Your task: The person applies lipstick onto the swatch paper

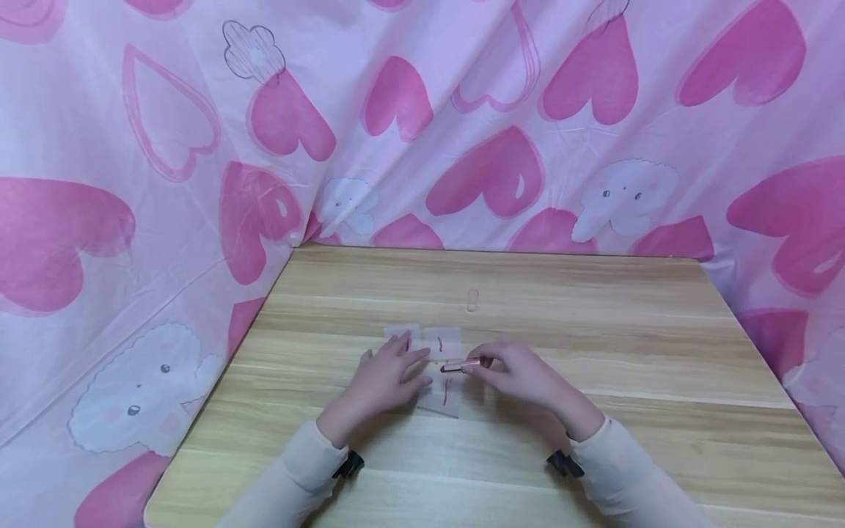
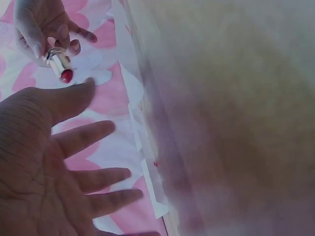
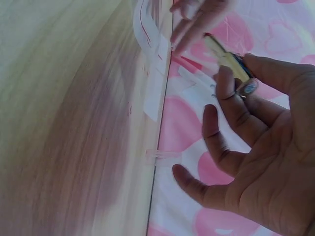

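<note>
My right hand (image 1: 521, 372) pinches an uncapped lipstick (image 1: 461, 366) between thumb and fingers, its red tip pointing left. In the left wrist view the lipstick (image 2: 60, 64) shows its red end, while in the right wrist view its round base (image 3: 250, 87) sticks out by the fingertips. Below the lipstick lies a pale slip of paper (image 1: 430, 402) bearing a red stroke. Another slip (image 1: 452, 334), just above, has a red stroke too. Fingers spread, my left hand (image 1: 381, 377) is over the left slip (image 1: 394, 332) and partly covers it; contact is hard to tell.
A small clear, pink-edged piece (image 1: 472, 301), perhaps a cap, lies on the wooden table (image 1: 594, 315) beyond the slips. Pink heart-print cloth (image 1: 482, 169) hangs behind the table and at its sides. Dark straps (image 1: 348, 464) sit at the wrists.
</note>
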The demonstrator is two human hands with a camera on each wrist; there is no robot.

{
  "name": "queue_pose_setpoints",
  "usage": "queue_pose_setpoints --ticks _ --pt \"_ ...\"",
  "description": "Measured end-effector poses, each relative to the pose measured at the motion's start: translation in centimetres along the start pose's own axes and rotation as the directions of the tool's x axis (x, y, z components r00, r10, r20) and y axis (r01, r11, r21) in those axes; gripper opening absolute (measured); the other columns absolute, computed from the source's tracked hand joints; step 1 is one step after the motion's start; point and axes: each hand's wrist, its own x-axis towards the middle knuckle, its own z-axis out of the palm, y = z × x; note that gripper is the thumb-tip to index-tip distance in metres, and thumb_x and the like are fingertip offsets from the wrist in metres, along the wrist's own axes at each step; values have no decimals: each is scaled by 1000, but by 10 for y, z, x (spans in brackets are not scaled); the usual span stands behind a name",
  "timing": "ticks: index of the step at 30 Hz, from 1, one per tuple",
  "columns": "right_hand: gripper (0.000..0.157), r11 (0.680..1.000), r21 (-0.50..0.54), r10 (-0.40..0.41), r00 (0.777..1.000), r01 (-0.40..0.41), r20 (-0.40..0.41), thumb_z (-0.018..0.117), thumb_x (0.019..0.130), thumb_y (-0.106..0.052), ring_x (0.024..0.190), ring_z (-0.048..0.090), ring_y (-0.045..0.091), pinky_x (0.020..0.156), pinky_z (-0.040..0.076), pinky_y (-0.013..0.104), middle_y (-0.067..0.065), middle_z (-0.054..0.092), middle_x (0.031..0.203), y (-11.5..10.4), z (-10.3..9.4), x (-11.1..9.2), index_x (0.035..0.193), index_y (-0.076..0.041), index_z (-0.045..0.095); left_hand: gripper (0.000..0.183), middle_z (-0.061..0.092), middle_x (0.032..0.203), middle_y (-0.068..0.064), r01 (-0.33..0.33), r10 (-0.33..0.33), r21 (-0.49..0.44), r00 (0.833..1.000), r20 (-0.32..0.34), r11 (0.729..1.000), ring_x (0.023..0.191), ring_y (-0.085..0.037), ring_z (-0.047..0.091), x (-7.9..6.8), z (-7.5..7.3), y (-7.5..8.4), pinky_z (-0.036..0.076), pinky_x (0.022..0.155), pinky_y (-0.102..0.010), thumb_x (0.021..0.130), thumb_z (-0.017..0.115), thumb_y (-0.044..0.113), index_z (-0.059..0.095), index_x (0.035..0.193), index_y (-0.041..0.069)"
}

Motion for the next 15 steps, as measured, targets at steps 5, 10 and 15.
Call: queue_pose_setpoints --ticks 5,10,15 --pt "19 986 161 54 997 -46 -47 65 99 -36 82 64 14 80 52 44 -10 68 84 3 -4 3 109 -22 73 49 50 150 -13 -105 87 -89 979 -185 990 135 -34 49 13 -4 -1 42 103 -61 97 63 49 64 137 21" --pt "23 948 311 110 989 -74 -101 61 102 -37 90 69 31 78 52 42 -4 73 86 4 -7 9 115 -21 71 42 58 141 -7 -240 148 -269 935 -321 933 130 -26 53 30 -8 5 43 106 -52 98 64 42 66 133 19" --pt "25 892 451 89 989 -25 -122 55 105 -29 96 69 31 85 54 41 3 74 93 4 -8 17 120 -13 68 36 61 135 5 -299 121 -490 924 -361 819 126 -16 55 44 -13 14 49 100 -50 98 66 38 68 130 22"
